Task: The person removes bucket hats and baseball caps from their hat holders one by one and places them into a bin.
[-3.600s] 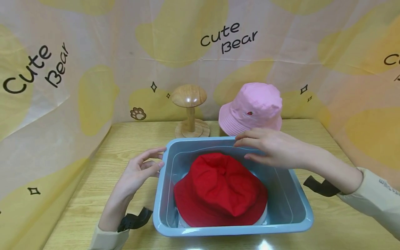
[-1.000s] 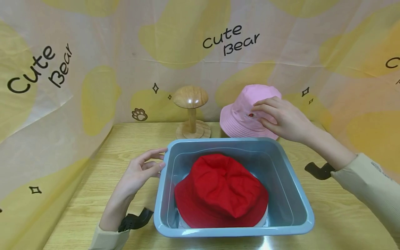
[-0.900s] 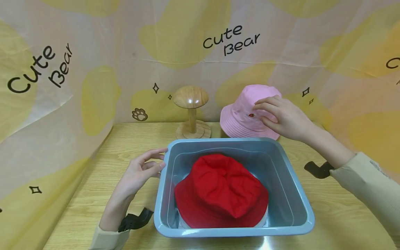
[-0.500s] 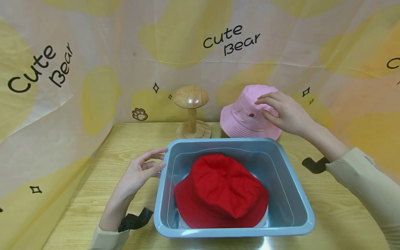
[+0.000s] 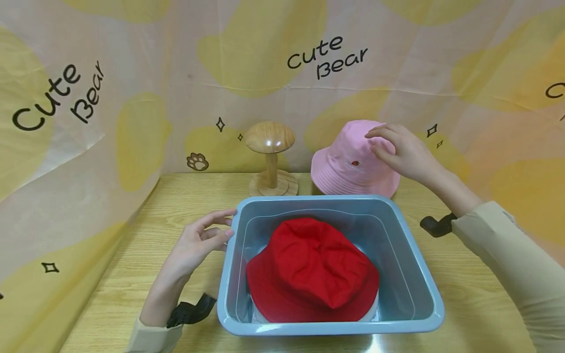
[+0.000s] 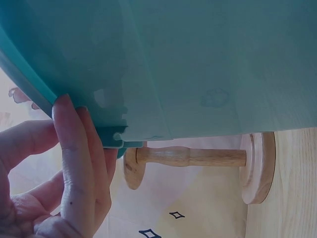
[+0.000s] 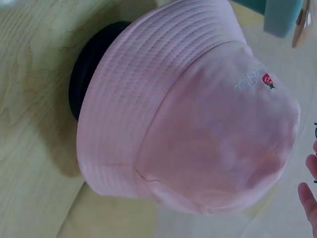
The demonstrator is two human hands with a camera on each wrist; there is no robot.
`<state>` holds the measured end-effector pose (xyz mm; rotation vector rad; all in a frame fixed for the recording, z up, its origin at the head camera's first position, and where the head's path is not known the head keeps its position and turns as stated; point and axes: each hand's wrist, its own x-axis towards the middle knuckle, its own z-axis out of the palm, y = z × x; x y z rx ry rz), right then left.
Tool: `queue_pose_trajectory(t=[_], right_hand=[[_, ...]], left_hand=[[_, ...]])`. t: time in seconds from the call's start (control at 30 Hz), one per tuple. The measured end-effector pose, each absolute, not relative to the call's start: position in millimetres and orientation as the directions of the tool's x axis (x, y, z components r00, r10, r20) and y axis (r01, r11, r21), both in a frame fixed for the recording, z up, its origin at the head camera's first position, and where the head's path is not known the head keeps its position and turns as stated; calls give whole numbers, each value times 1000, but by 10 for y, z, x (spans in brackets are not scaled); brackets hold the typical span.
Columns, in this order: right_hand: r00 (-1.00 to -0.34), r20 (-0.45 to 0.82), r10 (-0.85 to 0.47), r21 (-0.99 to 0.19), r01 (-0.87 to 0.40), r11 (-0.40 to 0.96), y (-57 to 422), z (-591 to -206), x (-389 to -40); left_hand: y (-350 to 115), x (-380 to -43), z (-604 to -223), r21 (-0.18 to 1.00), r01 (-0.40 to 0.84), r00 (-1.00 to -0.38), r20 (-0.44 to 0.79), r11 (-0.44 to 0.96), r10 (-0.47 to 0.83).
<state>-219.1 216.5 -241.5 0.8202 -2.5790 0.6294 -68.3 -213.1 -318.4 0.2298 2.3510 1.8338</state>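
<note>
A light-blue plastic basin (image 5: 421, 274) stands on the table with a red bucket hat (image 5: 315, 264) inside, and a pale edge of something shows under its brim. At the basin's left rim is my left hand (image 5: 198, 238), its bent fingertips touching the outside of the rim; in the left wrist view the fingers (image 6: 74, 163) reach that rim. Behind the basin, a pink bucket hat (image 5: 348, 162) with a strawberry mark sits raised off the table. My right hand (image 5: 408, 152) hovers loosely at the hat's upper right side, holding nothing. Whether it touches the hat cannot be told from the head view; the right wrist view shows its fingertips (image 7: 307, 193) apart from the hat.
A wooden mushroom-shaped hat stand (image 5: 271, 139) stands bare behind the basin. Under the pink hat a round black base (image 7: 94, 69) shows in the right wrist view. A printed cloth (image 5: 247, 59) hangs behind and beside the wooden table (image 5: 176, 191).
From above the basin, my right hand has moved up to the pink hat, then slightly farther right along it. My left hand stays at the basin rim; both hats look unmoved.
</note>
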Motion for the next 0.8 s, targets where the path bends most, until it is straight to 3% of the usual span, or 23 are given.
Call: queue_pose_trajectory(t=[0.57,0.8], right_hand=[[-840,443,-312,-428,-504,750,2213,-2493,-2445],[-865,408,-290,-426,-462,778,2242,-2509,-2502]], left_hand=[[-2131,-680,-3190,969,16,-979,-35,247,199],[-2115,-671,-3176,970,22,-978,-30,244,205]])
